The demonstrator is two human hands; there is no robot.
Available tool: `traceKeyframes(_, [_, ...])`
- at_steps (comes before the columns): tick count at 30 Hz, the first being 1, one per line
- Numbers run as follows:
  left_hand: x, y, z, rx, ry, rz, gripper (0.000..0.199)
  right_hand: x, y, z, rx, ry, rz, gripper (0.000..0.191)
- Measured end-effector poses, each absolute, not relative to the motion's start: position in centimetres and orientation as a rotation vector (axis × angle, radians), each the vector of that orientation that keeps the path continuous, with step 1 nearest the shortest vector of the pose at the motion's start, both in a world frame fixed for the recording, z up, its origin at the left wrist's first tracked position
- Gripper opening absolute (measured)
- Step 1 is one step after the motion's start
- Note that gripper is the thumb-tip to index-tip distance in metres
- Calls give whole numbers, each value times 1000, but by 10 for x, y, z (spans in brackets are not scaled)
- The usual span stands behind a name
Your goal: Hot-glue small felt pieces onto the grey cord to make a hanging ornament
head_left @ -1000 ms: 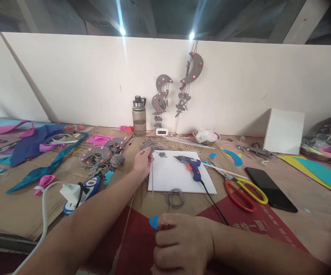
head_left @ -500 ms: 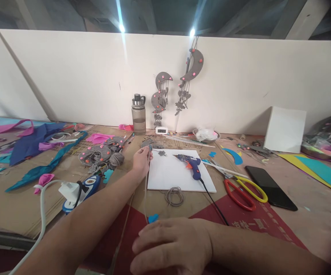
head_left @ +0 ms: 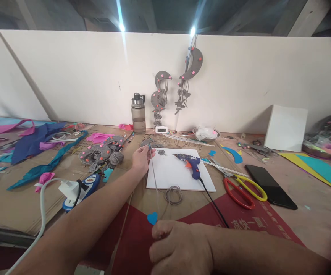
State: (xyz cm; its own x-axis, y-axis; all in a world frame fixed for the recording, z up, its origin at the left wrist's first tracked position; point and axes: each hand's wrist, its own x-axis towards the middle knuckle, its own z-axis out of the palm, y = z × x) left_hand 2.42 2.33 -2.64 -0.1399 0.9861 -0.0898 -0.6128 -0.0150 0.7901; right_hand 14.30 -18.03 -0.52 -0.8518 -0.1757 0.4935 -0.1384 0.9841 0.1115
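My left hand (head_left: pixel 141 160) is closed in a pinch at the left edge of a white board (head_left: pixel 165 179). It grips the upper end of a thin grey cord (head_left: pixel 154 172), with a small dark bit showing at the fingertips. The cord runs down, stretched, to my right hand (head_left: pixel 181 246), whose fingers are curled round its lower part close to me. Beside the right fingertips lies a blue heart (head_left: pixel 152 218). A coil of the cord (head_left: pixel 173 195) rests at the board's front edge. On the board are a small grey star-like shape (head_left: pixel 162 152) and a blue glue gun (head_left: pixel 192 164).
Scissors (head_left: pixel 245 189) with red and yellow handles and a black phone (head_left: pixel 271 187) lie at the right. A power strip (head_left: pixel 82 193) is beside my left forearm. Grey felt pieces (head_left: pixel 102 152) lie behind it. A water bottle (head_left: pixel 138 114) stands by the wall.
My right hand's fingers have gone from stretched out to curled, and the hand has shifted a little right. The cord now slants across the board's corner, and more of the blue heart shows.
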Motion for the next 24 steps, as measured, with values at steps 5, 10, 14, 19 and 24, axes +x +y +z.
traceKeyframes(5, [23, 24, -23, 500, 799, 1530, 9, 141, -179, 7, 87, -2645, -198, 22])
traceKeyframes(10, [15, 25, -6, 355, 796, 1416, 12, 136, -176, -3, -16, -2817, -156, 37])
traceKeyframes(14, [5, 30, -2, 496, 717, 1401, 12, 136, -177, -7, 90, -2699, -137, 24])
traceKeyframes(19, [-4, 42, -14, 569, 864, 1566, 15, 142, -181, -2, 255, -2474, -67, 16])
traceKeyframes(24, [-7, 45, -20, 617, 941, 1605, 16, 161, -192, 18, 343, -2357, -150, 39])
